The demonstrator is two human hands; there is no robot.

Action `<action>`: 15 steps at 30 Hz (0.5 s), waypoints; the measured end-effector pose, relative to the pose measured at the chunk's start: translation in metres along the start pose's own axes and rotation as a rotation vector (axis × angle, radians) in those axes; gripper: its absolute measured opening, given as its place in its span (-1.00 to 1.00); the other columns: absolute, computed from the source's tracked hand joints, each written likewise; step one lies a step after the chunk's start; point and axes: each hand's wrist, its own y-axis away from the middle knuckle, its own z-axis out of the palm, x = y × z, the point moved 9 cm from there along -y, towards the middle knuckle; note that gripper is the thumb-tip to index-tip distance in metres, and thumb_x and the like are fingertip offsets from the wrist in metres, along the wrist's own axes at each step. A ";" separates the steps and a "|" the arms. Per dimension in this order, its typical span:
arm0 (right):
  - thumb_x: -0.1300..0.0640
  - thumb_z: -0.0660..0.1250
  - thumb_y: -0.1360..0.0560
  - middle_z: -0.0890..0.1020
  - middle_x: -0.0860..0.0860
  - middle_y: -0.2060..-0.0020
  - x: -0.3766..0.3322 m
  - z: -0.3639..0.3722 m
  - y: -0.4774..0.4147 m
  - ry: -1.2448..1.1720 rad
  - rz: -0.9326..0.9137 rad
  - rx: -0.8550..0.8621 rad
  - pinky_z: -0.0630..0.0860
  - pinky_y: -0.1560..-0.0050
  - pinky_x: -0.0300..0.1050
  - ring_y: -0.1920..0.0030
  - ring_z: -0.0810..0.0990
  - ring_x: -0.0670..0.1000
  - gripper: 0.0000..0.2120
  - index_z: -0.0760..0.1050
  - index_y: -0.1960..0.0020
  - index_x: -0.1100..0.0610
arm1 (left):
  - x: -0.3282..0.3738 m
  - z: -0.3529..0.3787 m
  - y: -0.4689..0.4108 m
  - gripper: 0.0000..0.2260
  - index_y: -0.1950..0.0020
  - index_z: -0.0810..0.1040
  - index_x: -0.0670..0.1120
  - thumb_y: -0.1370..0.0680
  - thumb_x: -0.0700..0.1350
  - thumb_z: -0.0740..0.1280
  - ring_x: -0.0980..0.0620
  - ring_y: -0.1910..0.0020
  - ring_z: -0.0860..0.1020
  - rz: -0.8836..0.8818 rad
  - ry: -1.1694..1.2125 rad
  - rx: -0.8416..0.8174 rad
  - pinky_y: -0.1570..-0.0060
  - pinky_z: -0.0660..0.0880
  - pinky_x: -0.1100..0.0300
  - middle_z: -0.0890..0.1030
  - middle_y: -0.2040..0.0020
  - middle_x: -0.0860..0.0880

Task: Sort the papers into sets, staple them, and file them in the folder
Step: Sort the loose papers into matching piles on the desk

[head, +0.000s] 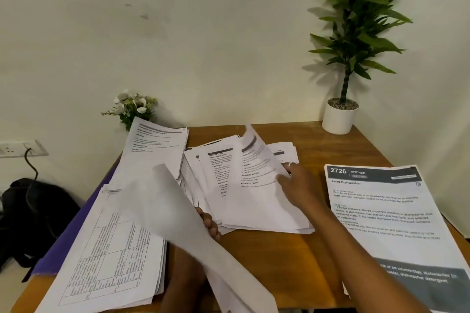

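Loose middle pile (254, 211) is lying mid-desk. Right hand (297, 183) is pinching its top sheet (256, 160), curling it up. Left hand (209, 223) is gripping a blurred sheet (178, 211) near centre. Table-printed stack (109, 249) is sitting on purple folder (63, 244) near left, "Load Dishwasher" stack (381, 211) right, on wooden desk (267, 262). Potted plant (339, 119) is standing far right.

A loose pile (213, 180) is spread at the centre of the table (267, 262). At 9 o'clock a near stack (109, 256) is laid on a folder (73, 226), with a far stack (155, 150) behind it at 11 o'clock and flowers (132, 107) behind that. A right stack (386, 223) is placed at 3 o'clock, a potted plant (340, 117) at 1 o'clock. Over the pile a raised sheet (256, 160) is pinched by the right hand (300, 183); at 7 o'clock a held sheet (178, 211) is gripped by the left hand (211, 226).
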 end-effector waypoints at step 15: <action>-0.12 0.22 -0.65 0.63 -0.28 -0.09 -0.074 -0.010 0.120 -0.209 -0.215 -0.372 0.63 -0.02 -0.21 -0.05 0.63 -0.14 -0.78 0.56 -0.20 -0.10 | 0.065 -0.094 0.141 -0.46 -0.37 0.52 0.19 -0.42 0.25 0.49 -0.13 -0.27 0.61 0.050 -0.604 0.895 -0.30 0.49 -0.26 0.66 -0.27 0.00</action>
